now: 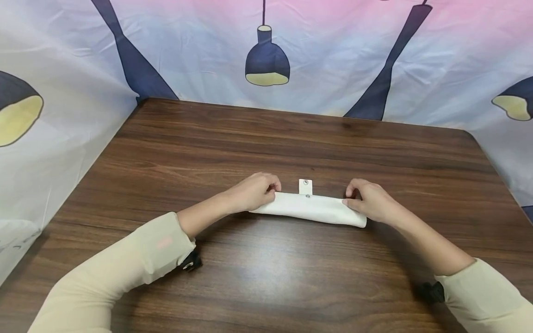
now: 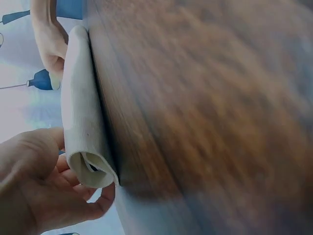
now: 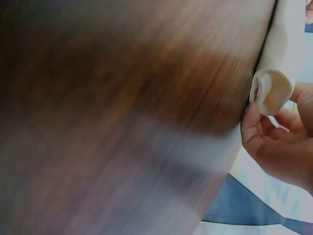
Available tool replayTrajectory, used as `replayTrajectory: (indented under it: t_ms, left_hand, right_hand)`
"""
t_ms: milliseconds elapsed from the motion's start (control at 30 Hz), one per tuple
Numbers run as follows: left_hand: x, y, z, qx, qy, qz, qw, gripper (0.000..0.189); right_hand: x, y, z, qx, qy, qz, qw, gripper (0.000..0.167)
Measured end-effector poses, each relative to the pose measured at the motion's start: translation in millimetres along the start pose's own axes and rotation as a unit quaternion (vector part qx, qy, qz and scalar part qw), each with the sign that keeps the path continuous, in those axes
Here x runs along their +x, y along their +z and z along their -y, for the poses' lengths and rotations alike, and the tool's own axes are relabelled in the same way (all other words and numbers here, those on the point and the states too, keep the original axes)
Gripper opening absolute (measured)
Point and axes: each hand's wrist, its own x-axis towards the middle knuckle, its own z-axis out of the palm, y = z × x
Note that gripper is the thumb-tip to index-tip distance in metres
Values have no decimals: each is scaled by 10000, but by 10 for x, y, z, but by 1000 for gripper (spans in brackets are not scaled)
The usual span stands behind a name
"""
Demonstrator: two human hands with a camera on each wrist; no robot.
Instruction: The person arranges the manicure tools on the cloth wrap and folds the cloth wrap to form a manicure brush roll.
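A white roll (image 1: 310,208) of ribbed, cloth-like material lies crosswise on the table. From its far side sticks out a small tab (image 1: 306,186) with a metal snap, and a second snap (image 1: 308,196) sits on the roll near the tab's base. My left hand (image 1: 256,192) holds the left end, thumb on one side and fingers curled around the other. At the right end, my right hand (image 1: 370,201) grips the roll in the same way. Both wrist views show the hollow, layered ends of the roll (image 2: 90,169), with fingertips close to the tabletop.
The dark wood-grain table (image 1: 250,143) spreads out on all sides of the roll. A curtain (image 1: 208,51) printed with hanging lamps stands behind the table and along its sides. Dark wrist devices (image 1: 191,261) show under both pale sleeves (image 1: 137,249).
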Motion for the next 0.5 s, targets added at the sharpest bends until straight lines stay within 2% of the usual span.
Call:
replayTrajectory:
  t_ms: [100, 167, 233, 333, 367, 400, 433, 500]
  left_hand:
    - [13, 11, -40, 175, 539, -148, 9983, 29]
    - [23, 23, -67, 694, 1162, -280, 9904, 33]
    - [22, 26, -102, 1388, 1796, -392, 9731, 37]
    - [9, 37, -140, 2350, 2509, -500, 9377, 39]
    - [0, 37, -152, 2492, 2641, -445, 9307, 40]
    - [-12, 36, -164, 2576, 2700, -340, 9271, 40]
    - [-21, 39, -172, 2599, 2734, -213, 9259, 39]
    - [-38, 40, -185, 2602, 2662, 64, 9281, 38]
  right_hand:
    - [6, -15, 4, 260, 219, 181, 9993, 20]
    - [11, -24, 3, 370, 291, 278, 9985, 23]
    - [13, -29, 4, 406, 338, 322, 9981, 23]
    - [19, -25, 7, 351, 333, 306, 9984, 23]
    - [20, -23, 11, 327, 335, 291, 9985, 23]
    - [21, -22, 14, 305, 334, 278, 9986, 23]
    - [22, -21, 17, 296, 331, 274, 9986, 23]
    - [22, -19, 21, 281, 337, 278, 9986, 22]
